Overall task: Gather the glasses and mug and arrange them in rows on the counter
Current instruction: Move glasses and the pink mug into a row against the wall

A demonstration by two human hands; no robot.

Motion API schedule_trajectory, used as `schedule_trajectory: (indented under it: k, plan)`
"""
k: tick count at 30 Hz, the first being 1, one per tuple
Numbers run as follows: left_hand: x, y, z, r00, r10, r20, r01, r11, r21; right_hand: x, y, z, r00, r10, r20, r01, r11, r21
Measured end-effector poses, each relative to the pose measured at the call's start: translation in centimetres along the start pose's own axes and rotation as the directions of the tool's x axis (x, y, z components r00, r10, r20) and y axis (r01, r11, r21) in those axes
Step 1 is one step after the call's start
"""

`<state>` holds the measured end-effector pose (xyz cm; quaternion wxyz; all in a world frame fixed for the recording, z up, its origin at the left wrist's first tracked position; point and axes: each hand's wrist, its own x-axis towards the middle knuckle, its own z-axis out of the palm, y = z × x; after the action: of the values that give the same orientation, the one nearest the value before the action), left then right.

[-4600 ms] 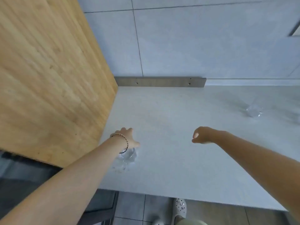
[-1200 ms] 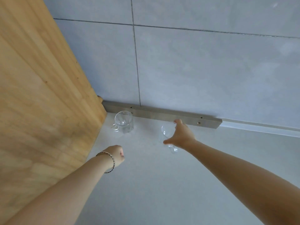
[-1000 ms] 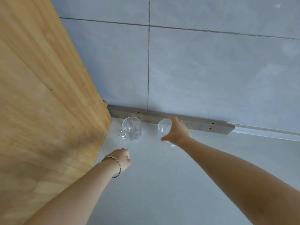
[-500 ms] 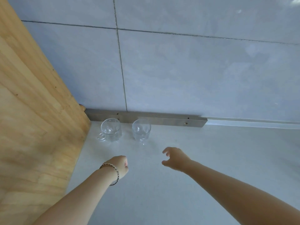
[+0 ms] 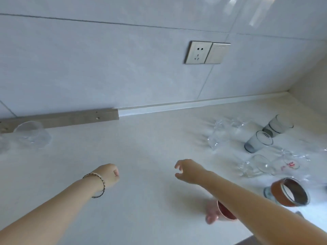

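Observation:
A clear glass (image 5: pixel 31 137) stands upright by the grey strip at the back left of the white counter (image 5: pixel 145 152); a second clear piece shows only at the left edge (image 5: pixel 2 144). At the right, several glasses lie scattered: clear ones (image 5: pixel 219 137), two grey-tinted ones (image 5: pixel 257 141) (image 5: pixel 277 125), and an orange-banded glass (image 5: pixel 290 191). A pink glass (image 5: pixel 222 212) lies partly hidden under my right forearm. My left hand (image 5: pixel 110 175) hovers with curled fingers, holding nothing. My right hand (image 5: pixel 188 170) hovers with loosely spread fingers, also holding nothing.
A grey tiled wall rises behind the counter with a socket and switch plate (image 5: pixel 206 53). A grey metal strip (image 5: pixel 70 118) runs along the wall base at the left. The counter meets a side wall at the far right corner.
My right hand let go of the clear glass beside the mug and drew back. The view has swung right, bringing the scattered glasses into sight.

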<state>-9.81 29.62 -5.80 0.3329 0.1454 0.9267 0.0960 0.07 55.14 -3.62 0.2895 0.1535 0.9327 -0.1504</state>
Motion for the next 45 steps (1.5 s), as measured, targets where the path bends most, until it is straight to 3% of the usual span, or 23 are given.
schedule_trajectory:
  k: [7,11,15,21,25,31,38,45]
  plan:
    - [-0.2,11.9,5.4,0.996,0.080,0.049,-0.080,0.997,0.001,-3.4,17.3,-3.8,0.939,0.231,-0.255,-0.258,0.963,-0.078]
    - [-0.3,16.0,6.6,0.993,0.106,0.054,-0.109,0.993,0.042,-3.6,23.6,-4.3,0.886,0.389,-0.251,-0.426,0.898,-0.112]
    - [-0.1,18.2,7.1,0.993,0.092,0.070,-0.097,0.993,0.070,-3.2,26.6,-3.8,0.885,0.429,-0.178,-0.446,0.893,-0.063]
    - [-0.2,19.0,6.6,0.996,0.064,0.066,-0.068,0.996,0.061,-2.9,27.1,-3.8,0.894,0.404,-0.193,-0.385,0.914,0.128]
    - [-0.6,17.6,6.3,0.998,0.039,0.052,-0.040,0.999,0.027,-3.0,24.1,-4.2,0.928,0.300,-0.222,-0.298,0.954,0.044]
    - [-1.8,12.4,5.6,0.999,-0.012,0.043,0.013,0.999,-0.030,-2.4,14.2,-4.2,0.987,0.008,-0.163,-0.017,0.998,-0.056]
    - [-4.1,1.1,3.7,0.987,-0.159,0.026,0.161,0.977,-0.142,-0.2,-1.3,-2.3,0.962,-0.263,-0.078,0.254,0.961,-0.109]
    - [-5.4,-12.5,1.5,0.964,-0.264,0.042,0.268,0.946,-0.184,3.8,-17.5,0.6,0.934,-0.358,0.005,0.356,0.927,-0.118]
